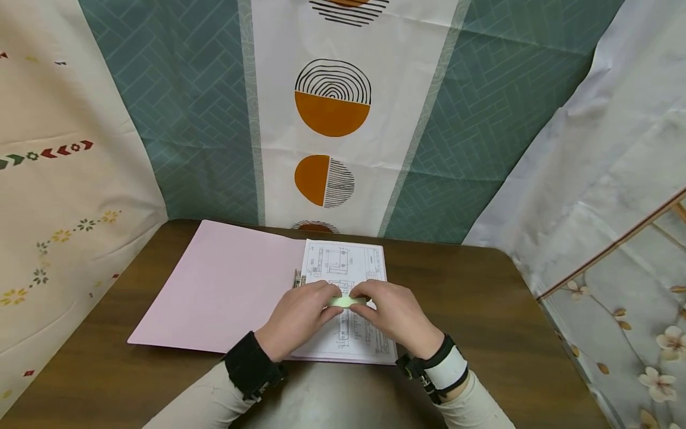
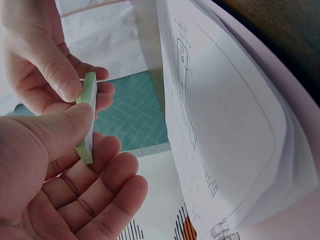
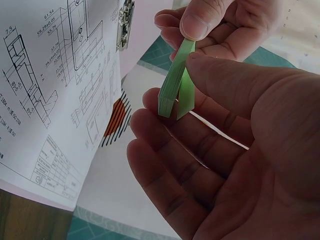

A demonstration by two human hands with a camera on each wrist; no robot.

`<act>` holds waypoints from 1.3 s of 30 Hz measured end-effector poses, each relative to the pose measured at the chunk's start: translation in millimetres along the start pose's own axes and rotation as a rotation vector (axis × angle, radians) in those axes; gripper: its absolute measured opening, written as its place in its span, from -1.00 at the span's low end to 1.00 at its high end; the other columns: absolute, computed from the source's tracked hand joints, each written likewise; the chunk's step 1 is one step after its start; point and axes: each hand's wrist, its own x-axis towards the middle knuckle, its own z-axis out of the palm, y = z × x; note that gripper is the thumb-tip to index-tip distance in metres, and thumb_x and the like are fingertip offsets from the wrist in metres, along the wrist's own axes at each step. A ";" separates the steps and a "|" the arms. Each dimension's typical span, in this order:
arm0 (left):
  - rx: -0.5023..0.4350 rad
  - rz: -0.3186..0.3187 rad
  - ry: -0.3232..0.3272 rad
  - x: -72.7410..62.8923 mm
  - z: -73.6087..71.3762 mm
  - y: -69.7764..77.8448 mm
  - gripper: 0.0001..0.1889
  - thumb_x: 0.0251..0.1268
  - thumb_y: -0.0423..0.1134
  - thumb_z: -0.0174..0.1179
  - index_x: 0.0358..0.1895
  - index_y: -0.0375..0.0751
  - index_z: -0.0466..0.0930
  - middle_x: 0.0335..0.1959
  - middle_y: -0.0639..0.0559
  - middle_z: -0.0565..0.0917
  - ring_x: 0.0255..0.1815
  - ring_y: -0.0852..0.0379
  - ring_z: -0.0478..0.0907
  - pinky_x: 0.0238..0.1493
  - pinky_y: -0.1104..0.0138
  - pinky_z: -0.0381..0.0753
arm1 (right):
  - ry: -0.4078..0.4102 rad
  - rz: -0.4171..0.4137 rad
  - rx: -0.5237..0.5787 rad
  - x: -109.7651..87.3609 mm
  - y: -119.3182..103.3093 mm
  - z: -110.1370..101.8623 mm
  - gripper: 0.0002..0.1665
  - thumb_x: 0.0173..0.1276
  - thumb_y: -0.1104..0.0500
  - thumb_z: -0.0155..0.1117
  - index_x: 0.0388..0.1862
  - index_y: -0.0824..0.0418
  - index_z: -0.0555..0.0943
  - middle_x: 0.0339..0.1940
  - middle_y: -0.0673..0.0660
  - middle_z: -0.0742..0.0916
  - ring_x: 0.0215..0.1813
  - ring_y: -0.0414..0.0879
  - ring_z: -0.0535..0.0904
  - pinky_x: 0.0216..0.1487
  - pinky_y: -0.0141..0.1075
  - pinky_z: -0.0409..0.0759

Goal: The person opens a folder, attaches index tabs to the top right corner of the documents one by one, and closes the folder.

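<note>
A small light-green pad of sticky notes [image 1: 347, 301] is held between both hands over an open folder. My left hand [image 1: 300, 313] pinches one end of it between thumb and fingers. At the other end my right hand [image 1: 398, 314] grips it the same way, thumb on top. In the right wrist view a green sheet [image 3: 187, 95] stands apart from the thick stack [image 3: 173, 87] at the near end. Below the hands lies a stack of printed technical drawings [image 1: 370, 268], partly covered by them.
The pink folder [image 1: 225, 280] lies open, its bare cover to the left. A metal clip [image 1: 298, 278] sits at its spine beside the drawings. Under everything is a dark wooden table [image 1: 455, 286], with patterned cloth [image 1: 203, 119] hanging behind and at both sides.
</note>
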 end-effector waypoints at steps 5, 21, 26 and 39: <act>0.007 -0.002 0.004 1.2 0.0 0.9 -0.76 0.40 -0.12 0.57 0.01 -0.05 0.79 -0.17 0.18 0.77 -0.20 0.23 0.67 -0.20 0.27 0.65 | 0.010 -0.001 -0.004 0.4 0.8 -1.4 -0.80 0.46 0.08 0.62 0.00 0.06 0.85 -0.13 -0.05 0.85 -0.13 -0.12 0.77 -0.10 -0.16 0.71; 0.026 0.014 0.004 0.6 2.5 1.4 -0.79 0.41 -0.13 0.57 -0.03 -0.07 0.79 -0.28 0.17 0.72 -0.34 0.25 0.58 -0.32 0.31 0.56 | 0.161 -0.090 -0.082 1.4 3.2 0.6 -0.85 0.32 0.06 0.72 -0.17 -0.02 0.91 -0.22 -0.13 0.78 -0.16 -0.21 0.65 -0.14 -0.25 0.68; 0.032 0.022 -0.004 0.7 2.0 1.4 -0.79 0.42 -0.13 0.56 -0.02 -0.07 0.78 -0.28 0.18 0.71 -0.33 0.25 0.56 -0.30 0.31 0.56 | 0.177 -0.189 -0.113 2.7 6.9 -1.0 -0.85 0.28 0.11 0.75 -0.21 -0.02 0.90 -0.20 -0.12 0.72 -0.13 -0.19 0.61 -0.09 -0.27 0.69; 0.013 0.010 -0.025 0.6 1.9 4.5 -0.83 0.49 -0.09 0.50 -0.03 -0.02 0.78 -0.24 0.22 0.72 -0.28 0.27 0.59 -0.24 0.31 0.60 | 0.140 -0.285 -0.135 4.0 12.3 -3.8 -0.72 0.22 0.23 0.77 -0.10 0.02 0.91 -0.21 -0.10 0.83 -0.19 -0.22 0.71 -0.05 -0.30 0.76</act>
